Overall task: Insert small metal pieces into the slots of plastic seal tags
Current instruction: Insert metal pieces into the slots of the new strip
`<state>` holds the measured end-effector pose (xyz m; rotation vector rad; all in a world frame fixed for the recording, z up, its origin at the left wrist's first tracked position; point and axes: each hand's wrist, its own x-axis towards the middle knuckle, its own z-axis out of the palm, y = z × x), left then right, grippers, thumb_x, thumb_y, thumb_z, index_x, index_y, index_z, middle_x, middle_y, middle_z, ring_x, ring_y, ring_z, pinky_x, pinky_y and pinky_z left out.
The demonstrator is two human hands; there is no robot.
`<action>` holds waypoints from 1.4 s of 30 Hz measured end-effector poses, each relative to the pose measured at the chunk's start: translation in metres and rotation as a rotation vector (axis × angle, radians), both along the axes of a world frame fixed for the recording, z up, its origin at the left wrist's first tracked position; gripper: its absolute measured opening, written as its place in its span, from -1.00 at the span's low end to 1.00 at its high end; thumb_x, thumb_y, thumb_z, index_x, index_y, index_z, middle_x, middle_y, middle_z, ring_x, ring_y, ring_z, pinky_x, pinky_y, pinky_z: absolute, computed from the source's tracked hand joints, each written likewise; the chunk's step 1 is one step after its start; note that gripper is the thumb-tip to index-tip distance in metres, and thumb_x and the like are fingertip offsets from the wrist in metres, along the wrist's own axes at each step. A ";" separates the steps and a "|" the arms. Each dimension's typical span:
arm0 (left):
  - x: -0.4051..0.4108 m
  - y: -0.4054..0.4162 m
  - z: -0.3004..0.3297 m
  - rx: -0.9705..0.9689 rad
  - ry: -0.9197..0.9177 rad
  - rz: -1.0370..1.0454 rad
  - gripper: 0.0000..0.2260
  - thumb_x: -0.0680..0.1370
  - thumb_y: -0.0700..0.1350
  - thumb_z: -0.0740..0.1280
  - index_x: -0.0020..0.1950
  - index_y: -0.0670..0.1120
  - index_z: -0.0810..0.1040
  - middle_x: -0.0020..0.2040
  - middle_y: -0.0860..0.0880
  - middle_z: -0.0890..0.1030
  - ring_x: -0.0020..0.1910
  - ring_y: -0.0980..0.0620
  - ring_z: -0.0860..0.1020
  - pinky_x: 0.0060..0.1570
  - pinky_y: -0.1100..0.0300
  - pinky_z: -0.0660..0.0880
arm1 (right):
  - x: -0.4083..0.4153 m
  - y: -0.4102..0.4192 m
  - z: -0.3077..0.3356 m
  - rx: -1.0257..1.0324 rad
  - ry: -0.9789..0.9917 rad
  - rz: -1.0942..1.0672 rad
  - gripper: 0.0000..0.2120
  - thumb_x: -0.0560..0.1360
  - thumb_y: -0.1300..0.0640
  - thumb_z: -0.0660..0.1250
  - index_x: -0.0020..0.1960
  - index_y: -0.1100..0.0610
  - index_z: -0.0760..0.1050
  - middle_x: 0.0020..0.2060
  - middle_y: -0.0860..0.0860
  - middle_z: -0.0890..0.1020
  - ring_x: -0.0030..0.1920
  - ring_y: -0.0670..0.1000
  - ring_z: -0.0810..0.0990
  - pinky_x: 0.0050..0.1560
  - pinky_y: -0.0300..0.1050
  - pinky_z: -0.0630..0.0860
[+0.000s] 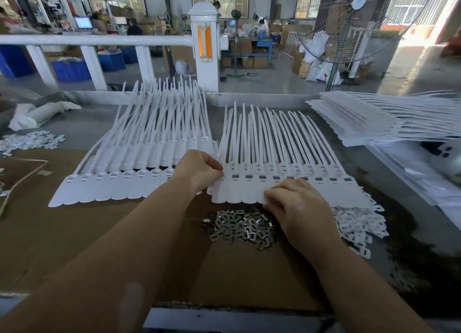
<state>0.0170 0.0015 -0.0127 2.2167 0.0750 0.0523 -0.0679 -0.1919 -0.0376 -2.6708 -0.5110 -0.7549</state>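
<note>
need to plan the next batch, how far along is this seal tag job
Done: several slots on the right sheet of tags already show dark metal inserts. In hand: left hand pinches that sheet's left edge; right hand rests on its lower edge. Left: the metal pieces pile and the stacked sheets.

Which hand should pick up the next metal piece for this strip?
Right, probably. The right hand rests on the tag strip's near edge, directly beside the metal pieces. The left hand pinches the strip's left end, steadying it, farther from the pile.
</note>
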 end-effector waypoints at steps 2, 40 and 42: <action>-0.001 0.000 -0.002 0.072 -0.036 -0.012 -0.86 0.45 -0.14 0.44 -0.26 0.06 0.56 -0.23 0.10 0.57 -0.23 0.17 0.50 -0.34 0.31 0.36 | 0.000 0.000 0.000 0.003 -0.007 0.002 -0.91 0.39 0.18 0.47 -0.18 0.21 0.61 -0.23 0.04 0.62 -0.17 0.08 0.53 -0.19 -0.01 0.51; -0.022 0.009 -0.034 -0.103 -0.214 -0.138 -0.79 0.41 -0.02 0.47 -0.02 0.15 0.54 -0.21 0.09 0.46 -0.25 0.11 0.45 -0.09 0.17 0.45 | -0.009 -0.015 0.014 0.243 0.055 -0.147 -0.87 0.48 0.28 0.33 -0.03 0.15 0.63 -0.11 0.00 0.64 -0.02 0.00 0.54 0.02 -0.20 0.42; -0.021 0.008 -0.034 -0.099 -0.224 -0.142 -0.79 0.41 -0.03 0.46 -0.01 0.15 0.54 -0.20 0.10 0.46 -0.25 0.11 0.44 -0.09 0.17 0.45 | -0.011 -0.021 0.018 0.224 0.089 -0.173 -0.84 0.50 0.29 0.30 -0.01 0.14 0.62 -0.08 0.00 0.63 0.01 -0.01 0.53 0.05 -0.19 0.42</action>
